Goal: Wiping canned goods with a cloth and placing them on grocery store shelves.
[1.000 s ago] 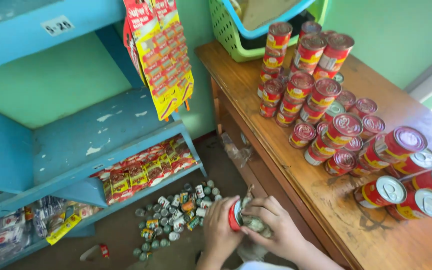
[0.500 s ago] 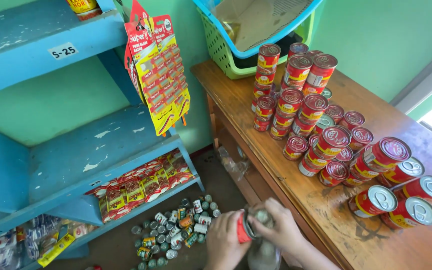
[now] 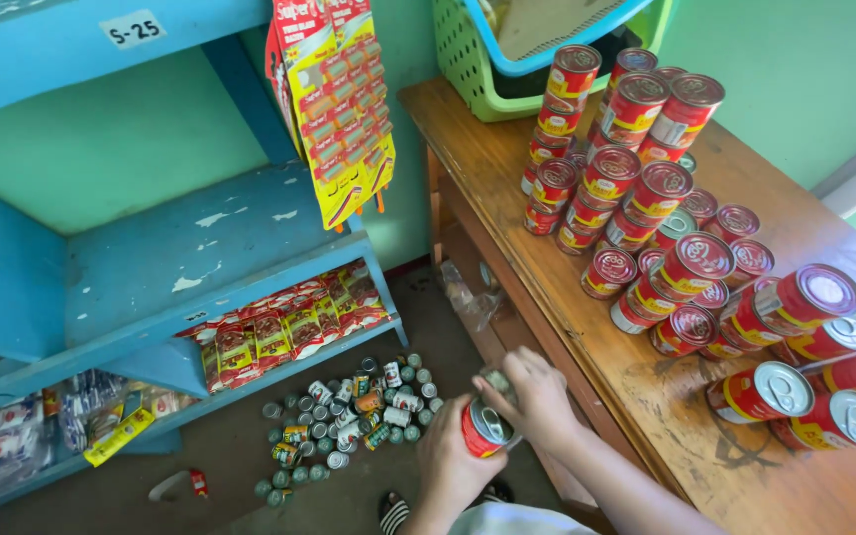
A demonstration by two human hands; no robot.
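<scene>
Left hand (image 3: 453, 461) grips a red can (image 3: 483, 428); right hand (image 3: 537, 396) closes over another can (image 3: 496, 380), near the table (image 3: 666, 416).

I look down into a small shop corner with pale green painted walls (image 3: 121, 149). At nine o'clock stands a sky-blue wooden shelving unit (image 3: 200, 248), its paint chipped in white flecks, with a small white label on the top board's edge. At ten o'clock a strip of red and yellow sachets (image 3: 334, 109) hangs from the upper shelf. Flat red packets (image 3: 279, 327) line the lowest shelf. The floor (image 3: 240, 446) at six o'clock is bare brownish concrete. From twelve to four o'clock runs a worn brown wooden table (image 3: 666, 396), with a lime-green plastic basket (image 3: 468, 69) at its far end. Bright daylight enters at three o'clock.
</scene>
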